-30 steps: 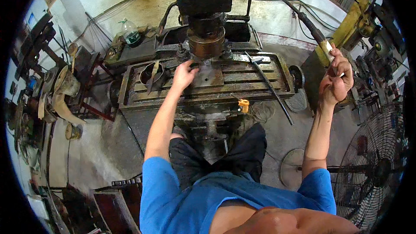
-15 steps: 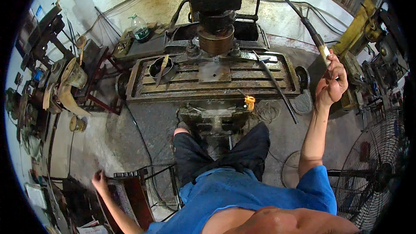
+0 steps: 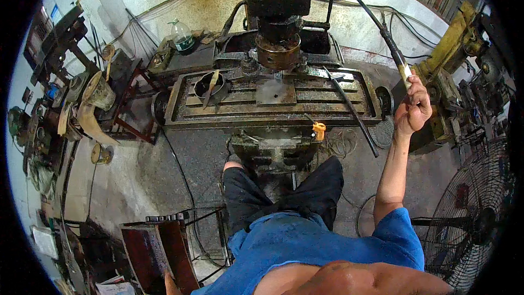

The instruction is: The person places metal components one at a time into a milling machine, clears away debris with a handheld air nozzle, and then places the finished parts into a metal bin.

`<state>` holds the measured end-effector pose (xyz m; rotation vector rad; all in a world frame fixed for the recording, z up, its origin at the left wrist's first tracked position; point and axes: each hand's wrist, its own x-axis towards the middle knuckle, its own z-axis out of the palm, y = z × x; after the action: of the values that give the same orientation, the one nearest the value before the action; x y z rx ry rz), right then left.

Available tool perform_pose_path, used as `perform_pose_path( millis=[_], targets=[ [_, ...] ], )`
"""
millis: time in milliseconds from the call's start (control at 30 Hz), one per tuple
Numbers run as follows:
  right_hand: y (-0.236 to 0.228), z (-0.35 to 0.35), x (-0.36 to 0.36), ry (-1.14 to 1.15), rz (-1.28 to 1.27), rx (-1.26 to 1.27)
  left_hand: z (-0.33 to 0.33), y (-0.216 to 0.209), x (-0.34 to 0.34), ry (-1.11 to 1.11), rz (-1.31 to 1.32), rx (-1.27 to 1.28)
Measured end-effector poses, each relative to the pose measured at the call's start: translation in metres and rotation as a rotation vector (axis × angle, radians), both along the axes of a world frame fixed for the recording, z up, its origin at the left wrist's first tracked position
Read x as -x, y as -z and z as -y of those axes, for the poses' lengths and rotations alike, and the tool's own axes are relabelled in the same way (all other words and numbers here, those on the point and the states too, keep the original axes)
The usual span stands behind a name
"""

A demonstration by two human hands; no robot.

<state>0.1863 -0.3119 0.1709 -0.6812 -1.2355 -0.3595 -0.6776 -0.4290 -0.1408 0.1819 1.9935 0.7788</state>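
Observation:
My right hand is closed around the pale-wrapped end of a long dark lever, which slants down from the milling machine's head. Below the head, a round brownish cutter sits just behind and above a flat square metal plate on the slotted machine table. Of my left arm, only a small patch of skin shows at the lower edge, beside a reddish-brown metal stand. The fingers of that hand cannot be made out.
On the table stand a pot with a flat stick across it and a long dark bar overhanging the front edge. A yellow-orange handle is at the table front. A large fan stands right; a bucket is left.
My left hand has drawn back toward my body, almost out of the picture. My right hand, still on the lever, has moved slightly left and down. The view has shifted a little.

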Motion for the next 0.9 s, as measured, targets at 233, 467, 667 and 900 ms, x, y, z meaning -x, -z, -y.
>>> perform_pose_path(
  millis=[233, 467, 667, 900],
  targets=[
    [-0.012, 0.003, 0.001, 0.003, -0.026, -0.008, -0.012, -0.017, -0.007, 0.111, -0.185, 0.164],
    [-0.028, 0.005, -0.002, -0.012, 0.013, 0.021, -0.012, -0.023, 0.002, 0.117, -0.226, 0.178],
    [-0.041, 0.006, -0.001, 0.019, 0.023, -0.002, -0.008, -0.02, 0.003, 0.1, -0.232, 0.197],
    [-0.055, 0.006, -0.001, 0.047, 0.023, 0.002, -0.013, -0.024, -0.001, 0.042, -0.297, 0.174]
  ],
)
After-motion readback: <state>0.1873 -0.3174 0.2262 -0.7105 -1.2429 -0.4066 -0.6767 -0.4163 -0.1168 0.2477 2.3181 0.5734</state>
